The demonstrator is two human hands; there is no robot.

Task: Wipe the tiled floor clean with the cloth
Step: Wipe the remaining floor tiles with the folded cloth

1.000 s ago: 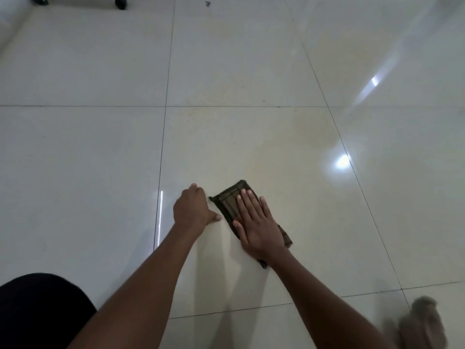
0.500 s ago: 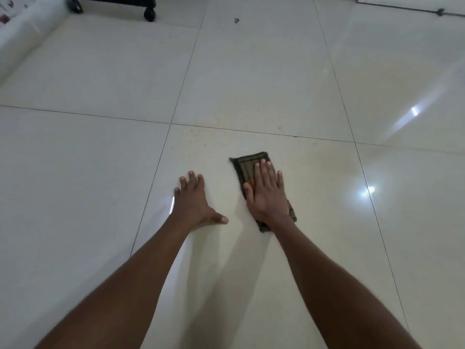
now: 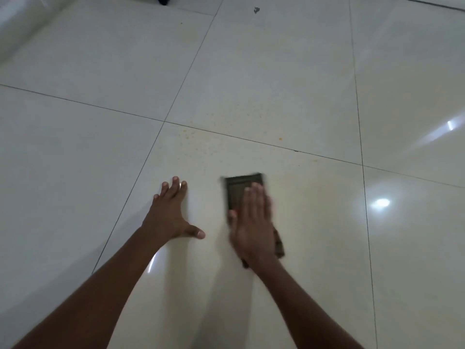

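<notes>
A dark olive folded cloth (image 3: 237, 192) lies flat on the glossy cream tiled floor (image 3: 251, 84). My right hand (image 3: 253, 222) presses on it with straight fingers and covers its near half; the hand is motion-blurred. My left hand (image 3: 171, 212) rests flat on the tile to the left of the cloth, fingers spread, thumb pointing right. Small yellow specks (image 3: 187, 133) dot the floor just beyond the cloth, around the grout line.
A dark chair castor (image 3: 163, 0) shows at the top edge. A small grey scrap (image 3: 256, 10) lies far ahead. A white surface (image 3: 17, 28) borders the top left corner. Bright light reflections sit on the tiles at the right.
My right hand has pushed the cloth forward, away from me, toward the grout line. My left hand went from curled to flat with spread fingers, and the view tilted forward.
</notes>
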